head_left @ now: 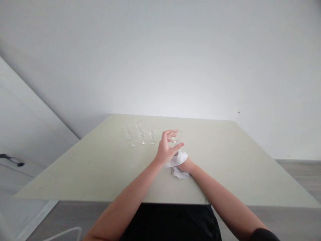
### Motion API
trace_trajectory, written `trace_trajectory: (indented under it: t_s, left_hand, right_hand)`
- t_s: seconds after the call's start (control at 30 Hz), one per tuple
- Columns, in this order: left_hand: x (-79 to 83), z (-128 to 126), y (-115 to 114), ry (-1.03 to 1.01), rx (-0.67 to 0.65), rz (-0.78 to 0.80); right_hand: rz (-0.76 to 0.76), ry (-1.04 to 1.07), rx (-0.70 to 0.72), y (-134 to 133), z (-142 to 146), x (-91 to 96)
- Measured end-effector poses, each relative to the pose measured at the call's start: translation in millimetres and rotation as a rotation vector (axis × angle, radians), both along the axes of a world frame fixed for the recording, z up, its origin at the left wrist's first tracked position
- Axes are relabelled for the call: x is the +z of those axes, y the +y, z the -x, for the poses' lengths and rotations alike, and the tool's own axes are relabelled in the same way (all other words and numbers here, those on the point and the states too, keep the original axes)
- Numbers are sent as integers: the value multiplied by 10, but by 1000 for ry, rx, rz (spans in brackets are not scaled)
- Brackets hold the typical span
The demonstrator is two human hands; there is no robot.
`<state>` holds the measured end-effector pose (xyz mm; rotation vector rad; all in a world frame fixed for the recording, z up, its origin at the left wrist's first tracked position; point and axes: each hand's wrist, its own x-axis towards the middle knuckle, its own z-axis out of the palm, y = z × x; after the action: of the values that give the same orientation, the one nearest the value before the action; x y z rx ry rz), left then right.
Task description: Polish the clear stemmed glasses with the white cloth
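My left hand point(165, 150) curls its fingers and thumb around the bowl of a clear stemmed glass point(178, 136), whose rim faces up. Just below the bowl, my right hand point(186, 165) grips a white cloth point(181, 174) bunched against the lower part of that glass. Cloth and fingers hide the stem and foot. One end of the cloth hangs down toward the tabletop. To the left of my hands stand several more clear stemmed glasses point(142, 134), grouped close together; their outlines are faint and overlap.
The pale table point(100, 174) reaches back to a white wall point(190, 67). At the far left is a white door with a dark handle point(12, 159). Grey flooring point(298, 174) shows beyond the table's right edge.
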<state>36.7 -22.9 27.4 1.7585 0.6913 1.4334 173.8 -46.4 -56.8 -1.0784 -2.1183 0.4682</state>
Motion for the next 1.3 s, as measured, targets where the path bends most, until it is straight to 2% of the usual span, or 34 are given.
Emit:
trace_trajectory:
  t_s: [0.1, 0.23, 0.37, 0.63, 0.87, 1.0, 1.07, 1.13, 1.23, 1.3]
  left_hand:
    - [28, -252, 218, 95, -69, 101]
    - [-50, -583, 617, 168, 25, 207]
    - [-130, -816, 855, 201, 14, 242]
    - [-174, -1127, 948, 238, -9, 210]
    - [-212, -1245, 952, 299, -1, 172]
    - [-128, -1109, 785, 312, 57, 75]
    - [-25, -914, 632, 271, 77, -80]
    - [103, -627, 472, 253, 116, -249]
    - [239, -101, 310, 294, 307, -413]
    - [229, 235, 282, 339, 490, -429]
  right_hand:
    - [42, -33, -26, 24, -48, -58]
    - [57, -45, -28, 56, -94, -117]
    - [24, -32, 14, 78, -94, -140]
    - [-14, -38, -7, 46, -55, -59]
    - [17, -111, 11, 62, -95, -119]
    - [22, -10, 36, 41, -66, -67]
    - [31, 58, 55, 3, -36, 2]
    - [83, 232, 100, -39, -10, 69]
    - [109, 390, 63, -74, 6, 114]
    - [111, 407, 22, -74, 7, 105]
